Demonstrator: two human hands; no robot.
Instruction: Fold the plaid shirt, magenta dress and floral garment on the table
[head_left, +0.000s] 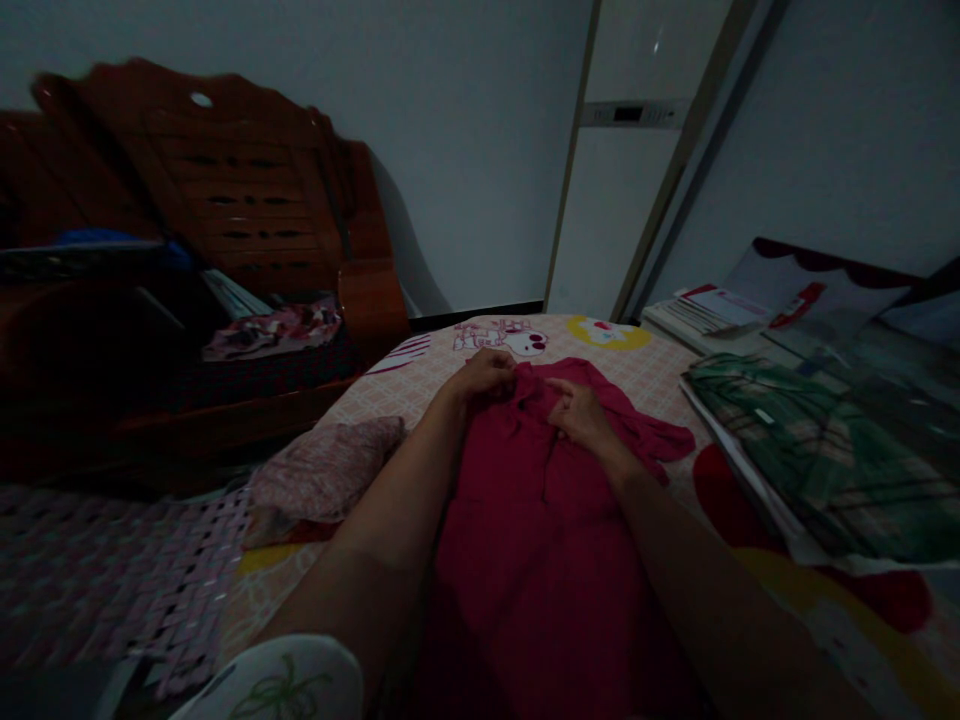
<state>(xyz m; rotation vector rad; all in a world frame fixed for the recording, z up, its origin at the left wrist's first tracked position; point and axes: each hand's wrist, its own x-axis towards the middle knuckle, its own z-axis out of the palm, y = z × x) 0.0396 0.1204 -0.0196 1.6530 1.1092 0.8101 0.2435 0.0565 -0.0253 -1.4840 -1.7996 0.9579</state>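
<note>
A dark pink garment (517, 560) with a collar and a front opening lies spread lengthwise before me, one sleeve reaching out to the right. My left hand (486, 374) is closed on the left side of its collar. On the right of the collar, my right hand (579, 412) grips the cloth, the index finger stretched toward the neck opening. Both hands are close together at the garment's far end. Dim light hides the finer detail of the fingers.
A patterned cover (420, 370) lies under the garment. To the left sit a crumpled pinkish cloth (330, 465) and a wooden bench (247, 190). On the right are folded green plaid clothes (817, 450) and a stack of papers (705, 310). A tall white cabinet unit (615, 200) stands behind.
</note>
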